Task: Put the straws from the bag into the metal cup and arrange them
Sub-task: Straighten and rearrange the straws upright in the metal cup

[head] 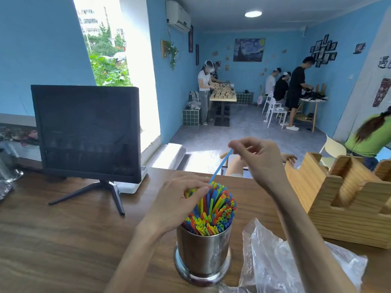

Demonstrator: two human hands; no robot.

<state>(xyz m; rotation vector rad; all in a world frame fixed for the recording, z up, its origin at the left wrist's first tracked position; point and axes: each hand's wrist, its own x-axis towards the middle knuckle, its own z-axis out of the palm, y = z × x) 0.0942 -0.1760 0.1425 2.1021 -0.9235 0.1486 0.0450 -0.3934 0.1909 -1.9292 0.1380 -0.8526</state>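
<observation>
Right hand (pixel 257 157) pinches blue straw (pixel 220 167) above cup (pixel 203 252); left hand (pixel 182 199) fingers curled on straws (pixel 213 210), bag (pixel 275 259) beside.

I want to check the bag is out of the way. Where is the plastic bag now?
In the head view, the clear plastic bag lies crumpled on the wooden table at lower right, just right of the metal cup and in front of the wooden holder.
</observation>
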